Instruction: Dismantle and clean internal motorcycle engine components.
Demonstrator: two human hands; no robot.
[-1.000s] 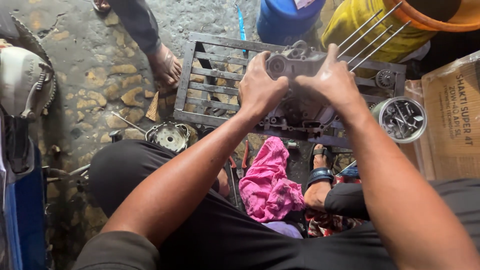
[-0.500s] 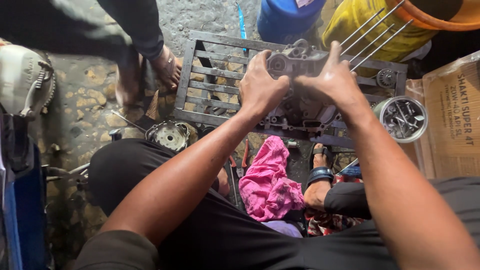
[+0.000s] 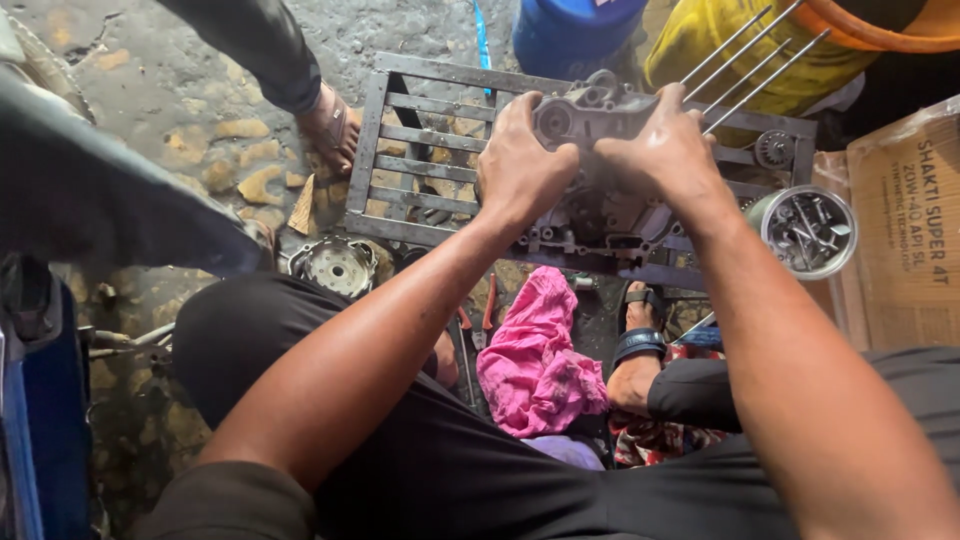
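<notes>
Tin (image 3: 808,232): round, open, right of the engine casing (image 3: 600,160); loose small metal parts inside.
Casing: on the metal grate (image 3: 420,150); long studs (image 3: 750,60) point up-right, away from the person.
Left hand (image 3: 520,165): closed on casing's left side.
Right hand (image 3: 665,150): fingers wrapped over casing's top.
Pink rag (image 3: 535,355): below the grate.

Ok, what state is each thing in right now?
Left hand: gripping the engine casing.
Right hand: gripping the engine casing too.
Engine casing: open, resting on the metal grate.
Metal grate: flat on the ground.
Round tin: open, small parts inside.
Pink rag: crumpled, lying below the grate.
</notes>
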